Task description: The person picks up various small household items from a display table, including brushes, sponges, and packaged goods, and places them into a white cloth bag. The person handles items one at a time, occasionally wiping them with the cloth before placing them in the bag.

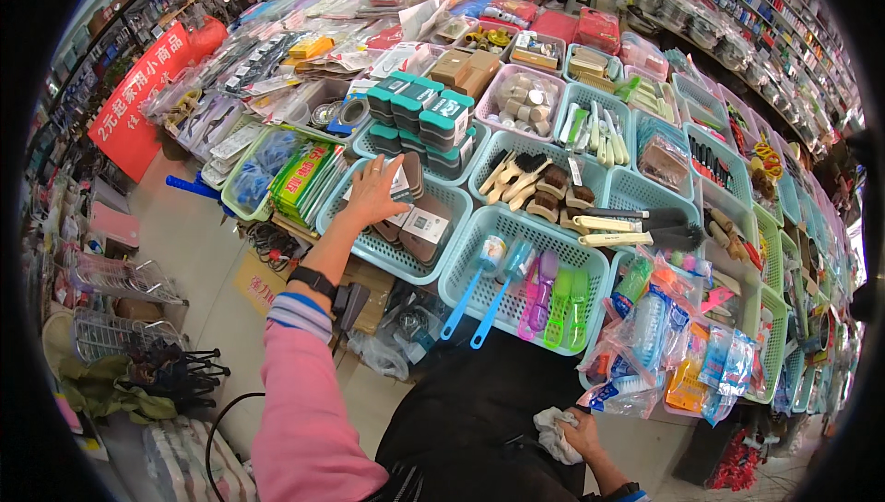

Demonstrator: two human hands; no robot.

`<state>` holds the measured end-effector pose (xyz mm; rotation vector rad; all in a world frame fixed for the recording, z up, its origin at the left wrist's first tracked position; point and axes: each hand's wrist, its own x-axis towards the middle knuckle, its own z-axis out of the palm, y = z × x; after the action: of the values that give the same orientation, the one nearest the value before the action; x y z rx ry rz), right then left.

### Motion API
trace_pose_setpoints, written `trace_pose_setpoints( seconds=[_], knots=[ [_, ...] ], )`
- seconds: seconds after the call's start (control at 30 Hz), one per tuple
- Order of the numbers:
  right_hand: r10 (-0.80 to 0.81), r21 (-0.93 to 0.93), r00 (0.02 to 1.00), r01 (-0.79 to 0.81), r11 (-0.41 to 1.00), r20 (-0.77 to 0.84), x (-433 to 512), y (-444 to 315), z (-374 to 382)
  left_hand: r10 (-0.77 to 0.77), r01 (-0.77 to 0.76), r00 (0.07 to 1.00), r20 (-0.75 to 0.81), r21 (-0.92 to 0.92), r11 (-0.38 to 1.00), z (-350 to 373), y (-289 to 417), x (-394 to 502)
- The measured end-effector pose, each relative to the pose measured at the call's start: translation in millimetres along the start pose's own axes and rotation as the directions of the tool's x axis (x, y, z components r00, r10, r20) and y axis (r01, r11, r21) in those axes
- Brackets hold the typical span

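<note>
My left hand (377, 194) reaches over a light-blue plastic basket (397, 272), its fingers spread above brown flat items with paper labels (425, 225). Whether the fingertips touch them is hard to tell. Teal-and-grey packaged blocks (446, 118) stand stacked in the basket behind. Low by my black clothing, my right hand (586, 436) grips a crumpled white cloth (553, 433). Above it, a nearer blue basket (510, 310) holds blue-handled rollers (462, 300) and purple and green plastic brushes (546, 274).
Wooden-handled brushes (522, 177) and dark long-bristled brushes (667, 236) lie in further baskets. Plastic-bagged brushes (650, 329) overhang the right front edge. Green-and-yellow packets (304, 180) stand at left. Wire racks (128, 277) and a black cable (211, 440) are low on the left.
</note>
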<state>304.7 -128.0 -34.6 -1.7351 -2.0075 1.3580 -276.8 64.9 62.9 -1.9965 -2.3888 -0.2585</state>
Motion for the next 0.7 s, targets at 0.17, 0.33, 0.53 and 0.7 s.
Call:
trace_pose_setpoints(
  seconds=[0.17,0.33,0.53,0.7],
  knots=[
    [-0.067,-0.076,0.963,0.09,0.993,0.261,-14,-56,-12,-0.002,0.004,0.995,0.096,-0.022,1.0,2,-19,22],
    [-0.138,-0.18,0.926,0.211,0.961,0.352,-7,-78,-13,-0.08,0.033,0.992,-0.102,-0.395,0.918,-18,-29,12],
    [-0.339,-0.209,0.887,0.413,0.886,0.315,3,-91,2,-0.183,0.069,0.976,0.114,-0.969,-0.236,-19,-31,-67],
    [-0.414,-0.163,0.854,0.478,0.863,0.314,2,-123,-15,0.073,0.18,0.962,0.262,-0.413,-0.893,15,14,-154]
  ],
)
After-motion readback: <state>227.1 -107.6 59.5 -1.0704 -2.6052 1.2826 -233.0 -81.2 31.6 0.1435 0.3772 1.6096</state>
